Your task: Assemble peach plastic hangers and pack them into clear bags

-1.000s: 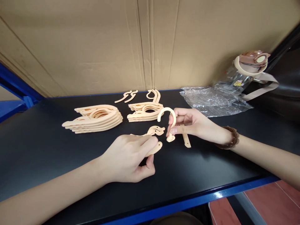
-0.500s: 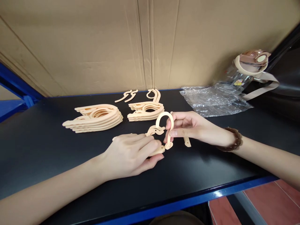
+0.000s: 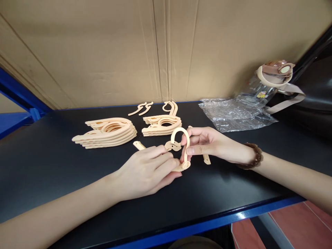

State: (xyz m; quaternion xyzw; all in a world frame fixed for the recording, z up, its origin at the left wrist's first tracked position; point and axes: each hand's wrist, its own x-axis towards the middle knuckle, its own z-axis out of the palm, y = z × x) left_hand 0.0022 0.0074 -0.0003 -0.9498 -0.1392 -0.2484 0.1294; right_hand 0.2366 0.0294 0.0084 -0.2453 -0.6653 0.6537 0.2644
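My left hand [image 3: 153, 171] is closed around a cream plastic hanger arm [image 3: 139, 145], whose far end sticks out past the knuckles. Between thumb and fingers, my right hand [image 3: 207, 145] pinches a cream hanger hook [image 3: 181, 131] with its curve upward. The hook's round base meets the end of the piece in my left hand; whether they are joined I cannot tell. Behind the hands lies a small curved cream part [image 3: 173, 146]. Another flat cream piece [image 3: 206, 159] shows below my right hand, mostly hidden by it.
Stacked folded hangers [image 3: 109, 135] lie at the left, with a smaller stack [image 3: 160, 126] in the middle. Loose curved parts [image 3: 145, 108] and hooks [image 3: 172, 108] sit at the back. A clear plastic bag [image 3: 233, 114] and a strapped bottle [image 3: 272, 79] are at the right.
The hook in my right hand has moved slightly left and down, its base now over the end of the left-hand piece. That piece's far end has come into view beyond my left hand.
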